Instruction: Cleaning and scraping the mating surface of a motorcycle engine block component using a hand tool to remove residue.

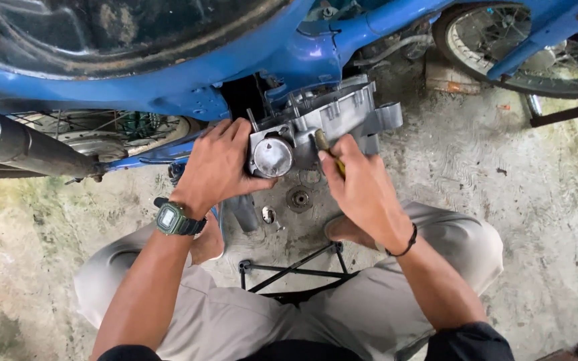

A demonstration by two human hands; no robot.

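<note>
Closest in, squatting on beige-trousered knees [369, 314] over a black metal stand of thin bars [296, 271] lying on the stained grey concrete floor [543, 200]. Just beyond, resting a left hand [217, 167], wearing a green-faced digital wristwatch on a dark strap [172, 218], against the left side of a grey cast-metal engine block [332, 117], fingers curled and pressing on the casing beside a round silver piston crown [272, 157]. Holding, in the right hand [362, 190] with a thin black cord bracelet [406, 244] at the wrist, fingers closed around it, a yellow-handled tool [329, 152], its tip touching the block just right of the piston; kind of tool hard to tell. Lying on the floor below the block, between the two hands: a small round toothed metal part [300, 198] and a smaller shiny metal piece [269, 214]. Hanging further out, joined to the blue-painted tubular motorcycle frame [249, 73], the engine block itself. Running along at far left, a dull grey exhaust pipe [21, 147] beside a spoked wheel hub [102, 137]; showing at far right, a spoked wheel with black tyre [523, 47].
</note>
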